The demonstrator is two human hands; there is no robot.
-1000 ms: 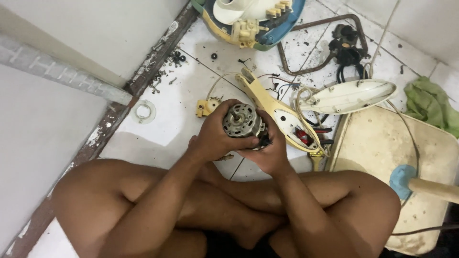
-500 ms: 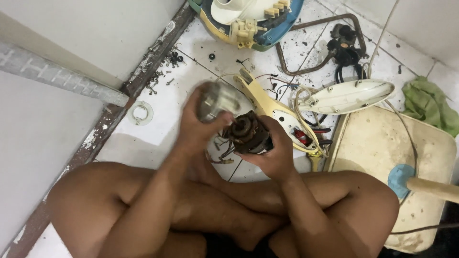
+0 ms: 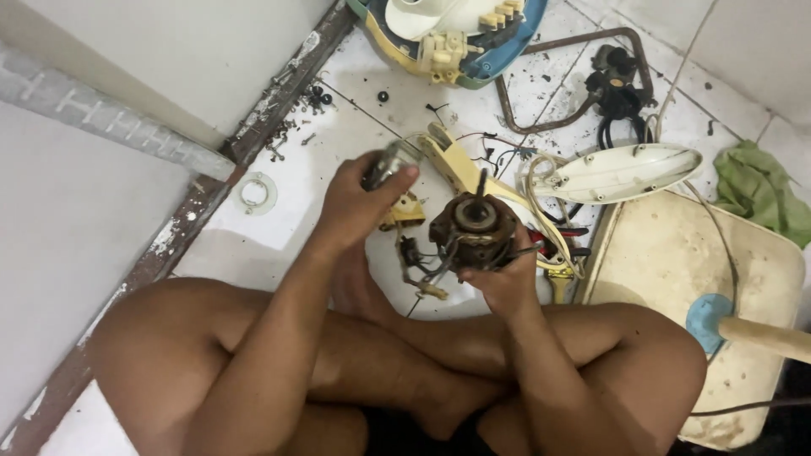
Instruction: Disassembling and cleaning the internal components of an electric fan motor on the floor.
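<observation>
The right hand (image 3: 507, 283) is clamped from below on the motor (image 3: 473, 232), holding it above the tiled floor (image 3: 279, 228) in front of the crossed legs. The left hand (image 3: 359, 203) is closed around a metal cover (image 3: 384, 165). Half a second ago that cover sat closer to the motor; it is now carried further up and left of it. Both forearms rise from the knees, wrists bent inward. The motor's shaft (image 3: 481, 181) points up and slightly away; its long axis is near upright. Loose wires (image 3: 422, 270) hang left of the motor.
</observation>
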